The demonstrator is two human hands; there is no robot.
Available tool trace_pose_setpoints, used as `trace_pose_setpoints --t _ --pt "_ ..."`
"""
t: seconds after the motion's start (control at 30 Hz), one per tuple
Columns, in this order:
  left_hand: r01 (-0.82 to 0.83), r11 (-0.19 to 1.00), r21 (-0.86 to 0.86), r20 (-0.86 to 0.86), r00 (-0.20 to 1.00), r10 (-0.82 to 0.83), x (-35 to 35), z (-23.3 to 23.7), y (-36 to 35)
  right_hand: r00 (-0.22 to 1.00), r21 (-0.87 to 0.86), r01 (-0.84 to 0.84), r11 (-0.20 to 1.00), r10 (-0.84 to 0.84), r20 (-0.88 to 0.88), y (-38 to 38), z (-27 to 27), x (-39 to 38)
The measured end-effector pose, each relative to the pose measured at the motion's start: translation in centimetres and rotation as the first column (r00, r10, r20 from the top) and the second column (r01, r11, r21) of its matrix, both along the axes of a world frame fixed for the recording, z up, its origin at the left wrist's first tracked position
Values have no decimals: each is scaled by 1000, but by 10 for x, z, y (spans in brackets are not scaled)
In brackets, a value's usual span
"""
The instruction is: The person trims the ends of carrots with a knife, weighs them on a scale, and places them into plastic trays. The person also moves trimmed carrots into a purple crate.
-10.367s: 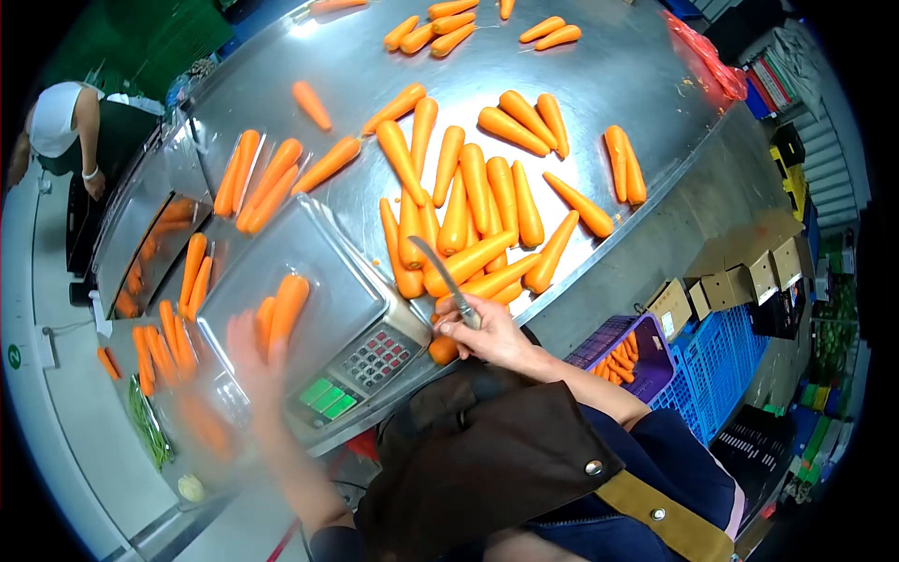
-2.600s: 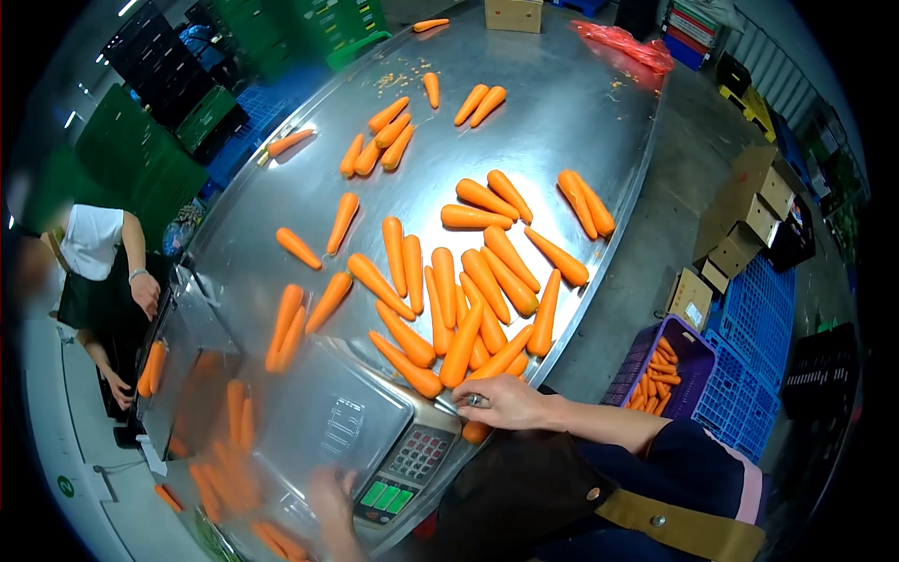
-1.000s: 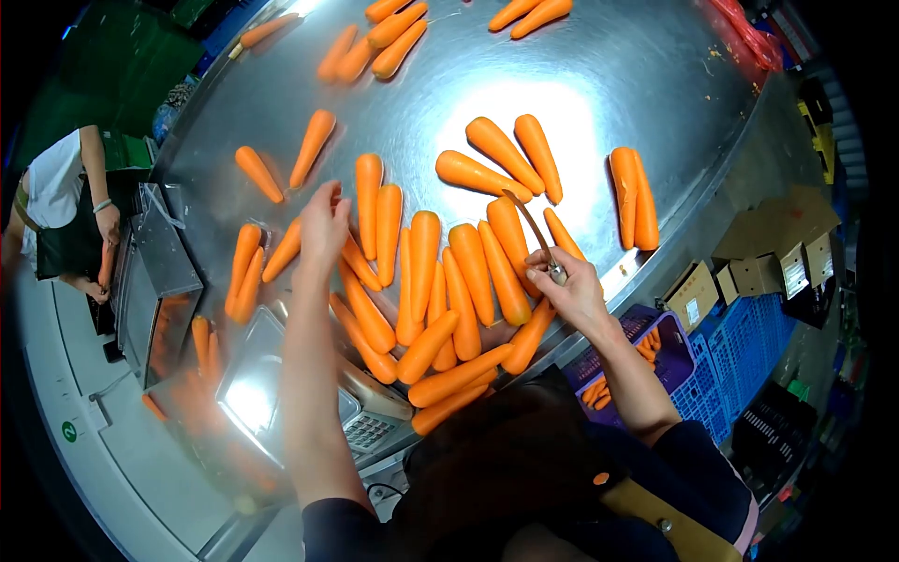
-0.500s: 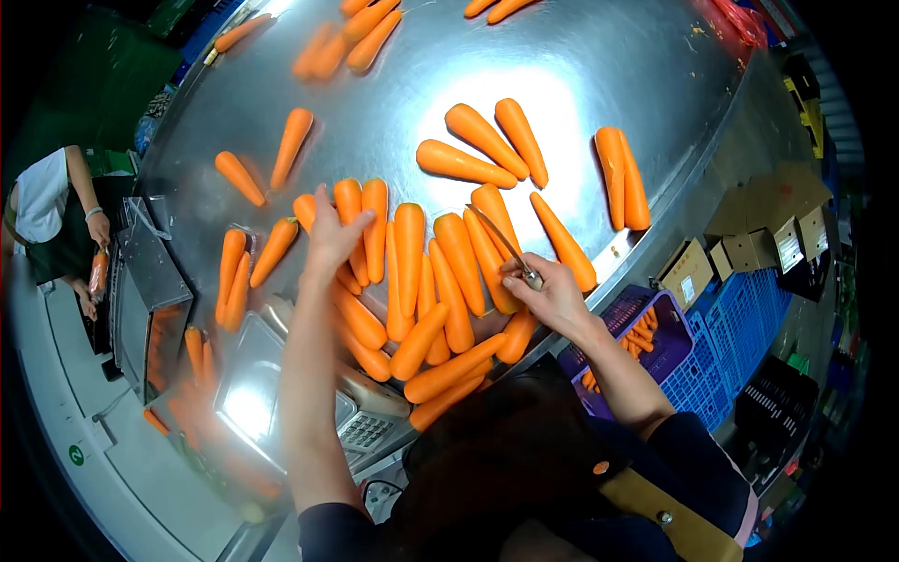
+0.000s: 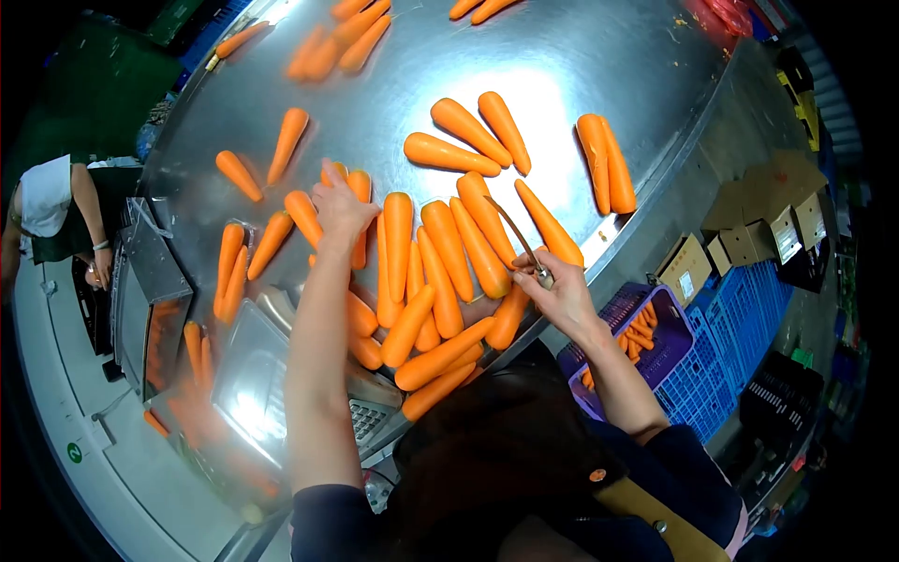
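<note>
My left hand [image 5: 339, 208] reaches over the steel table [image 5: 581, 56] and closes on an orange carrot [image 5: 359, 215] at the left of a tight heap of carrots [image 5: 440, 272]. My right hand [image 5: 560, 292] sits at the table's near edge, gripping a thin knife [image 5: 520, 239] whose blade points up across the heap. More carrots lie loose farther out: a pair [image 5: 606, 159] at the right, three [image 5: 464, 140] in the middle.
A weighing scale [image 5: 267, 379] with a keypad stands left of my arm. A purple crate [image 5: 646, 342] with carrots and blue crates [image 5: 712, 375] sit on the floor at right, beside cardboard boxes [image 5: 749, 244]. Another person [image 5: 56, 211] stands at far left.
My left hand went from the scale out to the carrot heap and closed on a carrot. My right hand with the knife shifted slightly right along the table edge. The view tilted.
</note>
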State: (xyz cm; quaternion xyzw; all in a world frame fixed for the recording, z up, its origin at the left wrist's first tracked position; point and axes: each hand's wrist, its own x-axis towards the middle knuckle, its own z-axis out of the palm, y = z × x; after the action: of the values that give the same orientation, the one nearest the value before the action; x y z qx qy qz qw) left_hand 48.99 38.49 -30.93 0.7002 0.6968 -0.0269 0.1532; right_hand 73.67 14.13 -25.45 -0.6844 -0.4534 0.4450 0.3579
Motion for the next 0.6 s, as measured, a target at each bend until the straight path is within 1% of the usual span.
trace_pose_setpoints --t 0.07,0.1,0.13,0.17,0.2,0.23,0.27,0.3,0.33,0.37,0.4,0.43,0.47,0.53,0.6 --pt "0 1000 5 87 996 0 -13 -4 2 1000 15 18 1000 -18 -7 -7 4 -3" --pt "-1 1000 20 259 966 -4 -22 2 2 999 26 28 999 -28 -20 -12 6 -5" --pt "-3 1000 31 421 907 -10 -34 17 0 999 35 39 999 -38 -35 -18 7 -8" --pt "-12 999 41 569 822 -13 -44 32 -5 998 69 56 996 -54 -35 -23 4 -9" --pt "-38 999 -1 680 733 29 -43 81 -28 998 38 58 998 -56 -30 -26 6 -9" --pt "2 999 -49 814 580 39 -53 117 -49 998 8 60 998 -60 -27 -30 10 -9" --pt "84 983 165 740 648 -180 -88 118 -56 998 -23 63 998 -63 -24 -34 13 -10" --pt "79 989 126 708 691 -146 -96 155 -80 998 39 63 997 -63 1 -38 7 -10" --pt "76 984 163 595 787 -160 -119 166 -96 999 22 52 998 -52 10 -39 8 -12" --pt "-39 999 16 687 727 18 -132 176 -117 999 3 41 999 -41 18 -39 11 -14" --pt "-26 997 66 730 682 -30 -154 169 -136 999 -22 33 999 -32 27 -41 13 -16" --pt "-20 998 54 642 767 -19 -176 164 -153 999 17 10 1000 -11 46 -41 15 -20" --pt "-11 999 40 543 839 -12 -194 160 -171 1000 -2 -1 1000 1 18 -41 19 -25" --pt "-24 999 26 522 853 7 -217 153 -207 1000 65 -18 998 19 -14 -41 18 -35" --pt "-57 998 10 475 879 45 -232 144 -229 999 78 -36 996 37 -19 -43 17 -44"
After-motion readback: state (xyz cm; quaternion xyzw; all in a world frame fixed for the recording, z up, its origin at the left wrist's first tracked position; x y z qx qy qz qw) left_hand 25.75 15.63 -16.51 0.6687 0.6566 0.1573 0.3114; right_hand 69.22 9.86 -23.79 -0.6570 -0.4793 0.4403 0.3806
